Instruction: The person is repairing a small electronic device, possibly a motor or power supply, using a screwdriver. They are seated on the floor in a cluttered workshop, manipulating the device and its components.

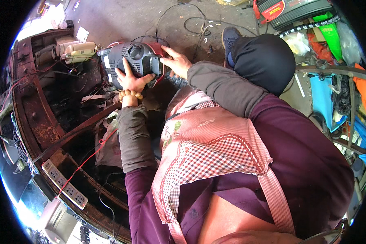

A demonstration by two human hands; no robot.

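A: Starting near. The checked apron (207,154) is hanging over the purple top, and both grey sleeves are reaching forward from it. That puts the work out ahead of the body, over the rusty metal frame (40,122).

B: Noting the left hand (131,79), the one with the bead bracelet (130,95) at the wrist. What is its grip doing?

A: It is lying palm-down on the grey appliance housing (135,61), fingers spread wide and flat, thumb at the red rim. It is pressing rather than closing round anything, probably to keep the housing from rocking.

B: And the right hand (175,62)?

A: It is resting open against the housing's right edge, fingers extended, not wrapped. The 2 hands are bracketing the housing from 2 sides, likely bracing it.

B: Where is the housing sitting?

A: On the frame's upper corner, tilted toward the person, just beside a cream-coloured part (79,51) and loose wires.

B: Farther out?

A: A white power strip (65,185) is lying on the frame's near-left rim with a red wire (89,158) running up from it. Beyond the housing, black cables (183,22) are trailing over the concrete floor (126,16).
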